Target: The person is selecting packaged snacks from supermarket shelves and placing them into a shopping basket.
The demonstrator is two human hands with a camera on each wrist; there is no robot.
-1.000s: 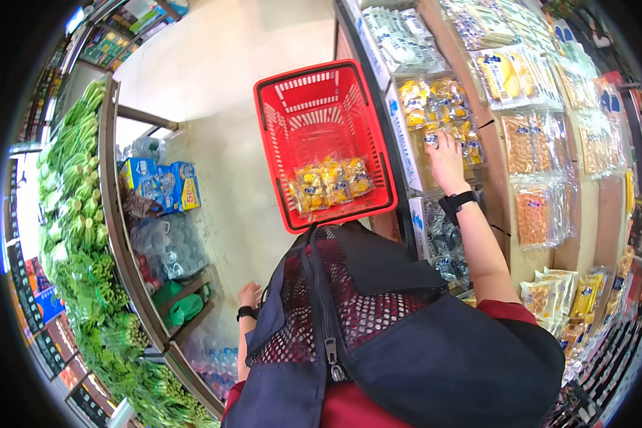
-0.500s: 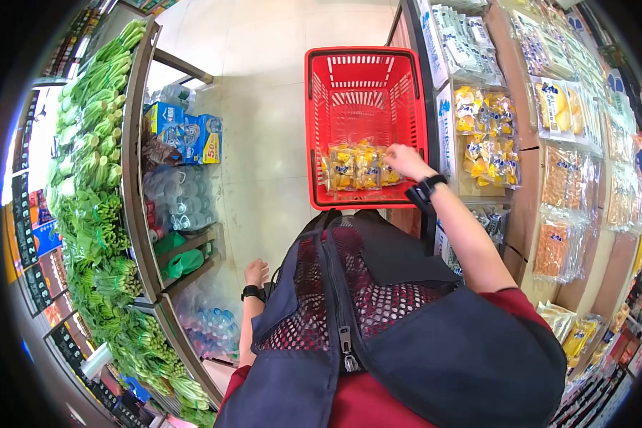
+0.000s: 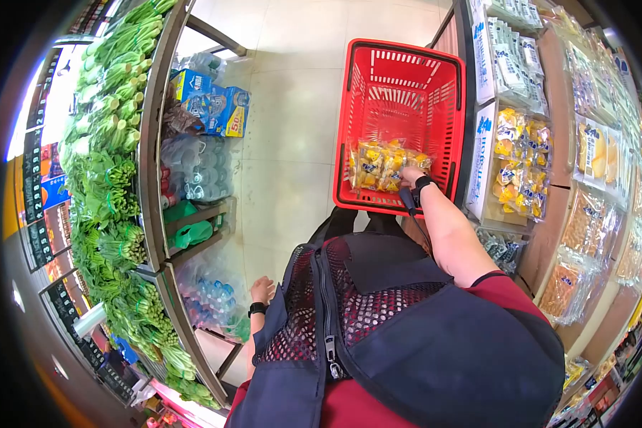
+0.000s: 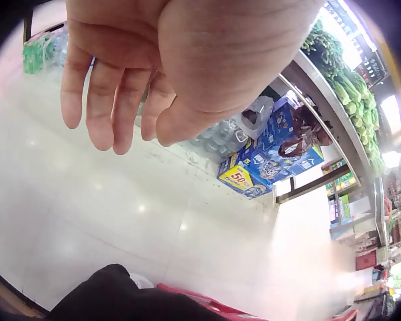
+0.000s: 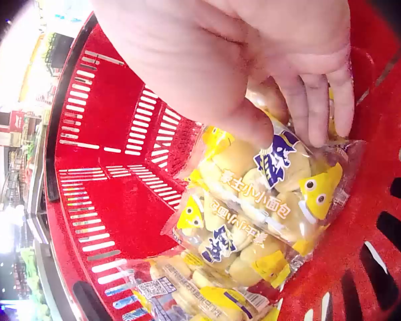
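Right wrist view showed my right hand [image 5: 237, 60] on a bread packet [image 5: 264, 187], pinching or not I couldn't tell, and pushing hard could squash it.

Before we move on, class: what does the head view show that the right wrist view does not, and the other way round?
Only the head view: the person's left hand, the dark mesh-panelled vest and its zip pull.

Only the right wrist view: a readable QR code and the eyes of the yellow cartoon figures on the packaging; both are too small to make out from the head.

Both: the red shopping basket, the bread-roll packets inside it, and the right hand over them.
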